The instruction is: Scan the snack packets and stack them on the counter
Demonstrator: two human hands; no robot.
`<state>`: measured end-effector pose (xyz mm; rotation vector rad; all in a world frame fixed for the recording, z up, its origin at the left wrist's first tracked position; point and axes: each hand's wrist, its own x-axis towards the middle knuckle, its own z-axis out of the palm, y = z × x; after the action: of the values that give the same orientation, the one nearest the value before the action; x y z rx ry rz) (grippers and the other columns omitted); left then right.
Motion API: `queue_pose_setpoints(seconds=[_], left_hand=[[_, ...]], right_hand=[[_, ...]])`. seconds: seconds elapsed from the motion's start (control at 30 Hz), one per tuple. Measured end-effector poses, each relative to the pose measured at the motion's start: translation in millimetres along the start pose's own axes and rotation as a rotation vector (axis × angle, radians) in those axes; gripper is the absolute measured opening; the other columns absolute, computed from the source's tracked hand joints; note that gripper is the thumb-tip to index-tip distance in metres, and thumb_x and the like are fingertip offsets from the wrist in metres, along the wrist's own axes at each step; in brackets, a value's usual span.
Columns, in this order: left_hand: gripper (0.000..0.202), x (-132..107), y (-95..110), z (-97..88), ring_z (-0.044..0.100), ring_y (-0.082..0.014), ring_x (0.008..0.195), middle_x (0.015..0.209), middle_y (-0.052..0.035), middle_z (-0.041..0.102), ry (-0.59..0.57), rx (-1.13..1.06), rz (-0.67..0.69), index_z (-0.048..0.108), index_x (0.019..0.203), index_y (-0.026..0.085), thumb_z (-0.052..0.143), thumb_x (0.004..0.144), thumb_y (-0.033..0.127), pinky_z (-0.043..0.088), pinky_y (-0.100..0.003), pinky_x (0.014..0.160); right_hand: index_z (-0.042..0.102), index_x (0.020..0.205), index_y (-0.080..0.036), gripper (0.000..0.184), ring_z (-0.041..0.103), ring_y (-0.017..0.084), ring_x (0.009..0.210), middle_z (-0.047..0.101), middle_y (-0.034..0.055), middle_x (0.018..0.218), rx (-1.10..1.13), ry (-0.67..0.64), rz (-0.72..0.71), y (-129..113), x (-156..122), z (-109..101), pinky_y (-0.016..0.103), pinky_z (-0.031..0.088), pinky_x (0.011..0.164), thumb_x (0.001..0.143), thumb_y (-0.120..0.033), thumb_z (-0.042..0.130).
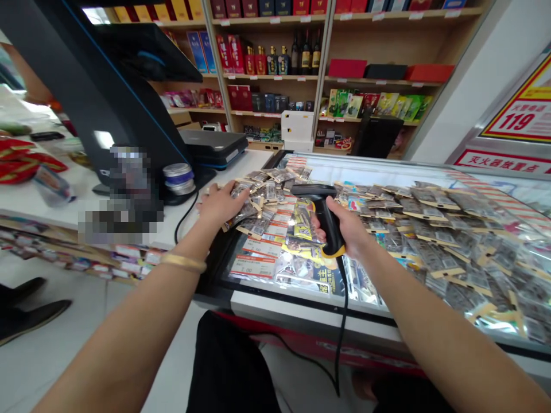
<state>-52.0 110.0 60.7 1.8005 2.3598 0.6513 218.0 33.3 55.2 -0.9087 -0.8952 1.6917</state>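
My left hand (221,205) lies with spread fingers on a heap of small clear packets (269,192) with tan header strips, at the left end of the glass-topped display case (258,292). A gold-coloured bangle (184,262) circles that wrist. In my right hand (344,226) is a black and yellow handheld barcode scanner (329,221), gripped by its handle over the glass, its head turned left toward the heap. A black cable (344,321) hangs from the handle. Many similar packets (434,223) lie spread on the right side of the glass.
A dark checkout terminal (129,103) and a weighing scale (215,146) stand on the white counter at left, beside stacked tape rolls (178,179). Shelves (275,77) with bottles and boxes line the back. Another person's dark shoes (34,312) show at far left.
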Motion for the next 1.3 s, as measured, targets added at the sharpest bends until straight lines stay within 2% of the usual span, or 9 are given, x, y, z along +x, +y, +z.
queue_pose_setpoints(seconds=[0.17, 0.4, 0.57, 0.73, 0.87, 1.0, 1.13, 1.2, 1.3], left_hand=[[0.071, -11, 30, 17.9, 0.041, -0.0504, 0.143, 0.165, -0.0147, 0.038, -0.007, -0.016, 0.033, 0.052, 0.151, 0.038, 0.043, 0.088, 0.070, 0.032, -0.072, 0.113], [0.068, -22, 68, 34.2, 0.020, -0.0473, 0.156, 0.173, -0.0096, 0.024, -0.079, 0.001, 0.086, 0.039, 0.159, 0.037, 0.042, 0.094, 0.058, 0.021, -0.073, 0.118], [0.072, -22, 76, 39.2, 0.019, -0.0428, 0.157, 0.162, -0.0102, 0.046, 0.039, 0.020, 0.151, 0.042, 0.157, 0.032, 0.058, 0.088, 0.048, 0.014, -0.070, 0.123], [0.069, -20, 70, 38.1, 0.049, -0.0370, 0.141, 0.142, -0.0116, 0.065, 0.104, -0.014, 0.256, 0.051, 0.150, 0.028, 0.066, 0.083, 0.037, 0.032, -0.053, 0.121], [0.060, -18, 68, 35.2, 0.058, -0.0307, 0.131, 0.135, -0.0089, 0.068, 0.184, -0.260, 0.295, 0.059, 0.142, 0.025, 0.064, 0.082, 0.024, 0.041, -0.043, 0.116], [0.038, -14, 68, 37.8, 0.069, -0.0243, 0.111, 0.114, -0.0083, 0.074, 0.215, -0.811, 0.215, 0.069, 0.118, 0.017, 0.063, 0.080, 0.021, 0.051, -0.036, 0.105], [0.015, -13, 70, 42.1, 0.071, -0.0177, 0.080, 0.083, -0.0011, 0.071, 0.012, -1.323, 0.010, 0.061, 0.095, 0.019, 0.063, 0.081, 0.024, 0.061, -0.032, 0.080], [0.008, -14, 70, 42.5, 0.068, -0.0152, 0.069, 0.073, 0.0015, 0.066, -0.063, -1.386, -0.052, 0.057, 0.088, 0.020, 0.062, 0.083, 0.024, 0.060, -0.029, 0.071], [0.006, -17, 72, 41.9, 0.065, -0.0137, 0.063, 0.071, 0.0019, 0.064, -0.095, -1.346, -0.034, 0.060, 0.086, 0.020, 0.057, 0.088, 0.024, 0.059, -0.027, 0.064]], right_hand=[[0.062, 0.099, -0.018, 0.041, 0.048, 0.010, 0.044, 0.061, -0.0010, 0.065, -0.022, -0.072, -0.021, 7, 4, -19, 0.022, 0.043, 0.041, 0.085, -0.056, 0.072], [0.061, 0.098, -0.018, 0.042, 0.051, 0.010, 0.045, 0.061, -0.0020, 0.065, -0.025, -0.056, -0.012, 9, 5, -35, 0.021, 0.044, 0.041, 0.085, -0.056, 0.072], [0.061, 0.094, -0.017, 0.042, 0.050, 0.009, 0.043, 0.059, -0.0022, 0.063, -0.004, 0.031, -0.032, 5, 2, -29, 0.021, 0.043, 0.039, 0.087, -0.058, 0.069], [0.062, 0.092, -0.018, 0.042, 0.049, 0.010, 0.042, 0.058, -0.0024, 0.060, -0.007, 0.073, -0.040, 1, -2, -20, 0.022, 0.041, 0.038, 0.090, -0.060, 0.065], [0.062, 0.093, -0.018, 0.041, 0.048, 0.010, 0.042, 0.058, -0.0024, 0.060, -0.004, 0.095, -0.040, -1, -4, -17, 0.022, 0.040, 0.038, 0.089, -0.059, 0.066], [0.062, 0.093, -0.018, 0.042, 0.046, 0.009, 0.042, 0.057, -0.0023, 0.061, -0.011, 0.087, -0.056, -2, -5, -19, 0.021, 0.039, 0.038, 0.087, -0.059, 0.067], [0.063, 0.095, -0.018, 0.043, 0.047, 0.010, 0.044, 0.058, -0.0018, 0.064, -0.029, 0.035, -0.069, -3, -7, -22, 0.022, 0.039, 0.039, 0.086, -0.060, 0.068], [0.063, 0.096, -0.018, 0.044, 0.046, 0.009, 0.043, 0.058, -0.0018, 0.064, -0.033, 0.031, -0.079, -3, -8, -22, 0.022, 0.039, 0.038, 0.085, -0.060, 0.069], [0.063, 0.097, -0.018, 0.045, 0.046, 0.009, 0.042, 0.058, -0.0019, 0.063, -0.045, 0.021, -0.073, -2, -10, -19, 0.022, 0.039, 0.038, 0.084, -0.061, 0.069]])
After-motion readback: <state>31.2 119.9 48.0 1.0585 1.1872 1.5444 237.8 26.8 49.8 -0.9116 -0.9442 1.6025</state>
